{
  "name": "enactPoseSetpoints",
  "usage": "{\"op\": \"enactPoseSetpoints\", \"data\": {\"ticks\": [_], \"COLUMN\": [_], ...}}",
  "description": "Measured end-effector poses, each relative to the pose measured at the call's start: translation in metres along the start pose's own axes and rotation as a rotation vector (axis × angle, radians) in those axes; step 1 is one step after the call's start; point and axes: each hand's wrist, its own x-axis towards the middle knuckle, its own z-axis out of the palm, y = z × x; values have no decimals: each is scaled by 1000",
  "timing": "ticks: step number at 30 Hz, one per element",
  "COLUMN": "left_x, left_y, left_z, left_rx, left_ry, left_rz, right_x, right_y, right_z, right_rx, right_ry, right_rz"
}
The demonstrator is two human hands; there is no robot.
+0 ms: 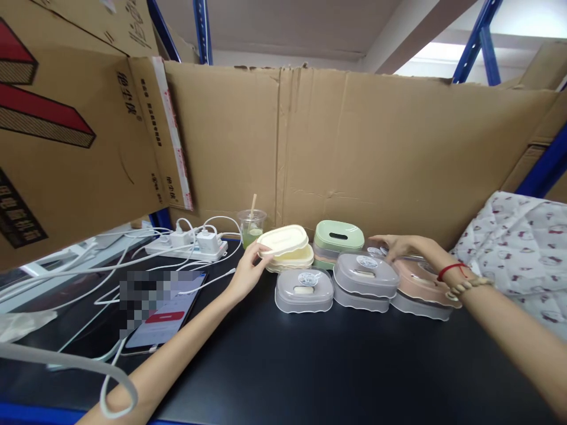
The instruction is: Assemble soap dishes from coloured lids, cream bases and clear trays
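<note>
My left hand (248,268) grips the near-left edge of a cream oval piece (283,239), tilted above a yellow and cream box (290,260). My right hand (396,245) reaches over the back of the boxes at the right, its fingers bent down near a clear lid; what its fingertips hold is hidden. Between the hands stand a green-topped box (339,235), a grey box with a clear lid (303,290) in front, and a stack of grey boxes (367,274). A peach box (423,280) on a grey one sits below my right wrist.
A clear cup with a straw (251,229) stands behind my left hand. Left of it are a power strip (186,248) with white cables and a phone (166,316). Cardboard (354,147) walls the back; patterned cloth (522,254) lies at the right.
</note>
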Motion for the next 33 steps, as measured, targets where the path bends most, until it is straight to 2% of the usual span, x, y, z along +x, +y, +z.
{"op": "enactPoseSetpoints", "data": {"ticks": [2, 3, 5, 9, 13, 17, 20, 23, 25, 26, 28, 30, 33], "left_x": [-3, -4, -7, -11, -12, -13, -13, -15, -17, -19, -22, -25, -27], "left_y": [12, 19, 30, 41, 41, 42, 41, 40, 40, 41, 44, 49, 56], "left_z": [1, 2, 3, 5, 7, 8, 7, 8, 10, 11, 13, 14, 13], "left_rx": [-162, -242, -360, -480, -464, -450, -423, -382, -377, -393, -466, -575, -747], "left_ry": [49, 75, 107, 67, 71, 74, 70, 42, 15, -3, -48, -84, -100], "left_rz": [-55, -89, -166, -320, -273, -226, -195, -160, -164, -187, -254, -303, -333], "right_x": [0, 0, 0, 2, 9, 17, 15, 5, -3, -6, -12, -15, -16], "right_y": [-2, -5, -14, -46, -75, -81, -81, -87, -96, -102, -116, -130, -146], "right_z": [-7, -11, -18, -21, -11, -9, -17, -23, -22, -19, -10, 1, 16], "right_rx": [50, 50, 16, 59, 85, 69, 56, 133, 246, 303, 385, 413, 414], "right_ry": [-131, -131, -38, 70, 25, 68, 166, 397, 532, 557, 508, 404, 316], "right_rz": [43, 58, 68, 6, -93, -85, -78, -102, -177, -235, -356, -438, -477]}}
